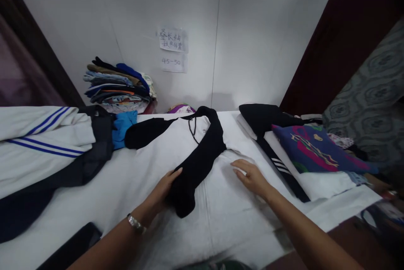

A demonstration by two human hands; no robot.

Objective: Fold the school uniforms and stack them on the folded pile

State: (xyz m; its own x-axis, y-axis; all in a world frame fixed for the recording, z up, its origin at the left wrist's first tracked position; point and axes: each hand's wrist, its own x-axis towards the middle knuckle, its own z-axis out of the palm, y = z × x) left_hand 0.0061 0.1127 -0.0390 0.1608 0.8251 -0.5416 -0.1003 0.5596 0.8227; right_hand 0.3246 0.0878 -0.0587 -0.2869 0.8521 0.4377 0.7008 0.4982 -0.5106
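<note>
A black-and-white long-sleeved top (164, 141) lies on the white bed sheet (221, 223), with a thin black cord at its neck. One black sleeve (202, 158) runs diagonally across it, its end toward me. My left hand (167, 186) grips this sleeve near its lower end, thumb on top and the other fingers hidden beneath. To the right, my right hand (251, 177) hovers just over or rests on white cloth; I cannot tell which. Its thumb and index finger are apart, and it holds nothing.
White clothing with blue stripes (47, 135) lies left, near a bright blue cloth (124, 129). A folded clothes stack (121, 83) stands by the wall. On the right are a black folded garment (265, 114) and a purple patterned piece (318, 148). A dark flat object (74, 244) sits front left.
</note>
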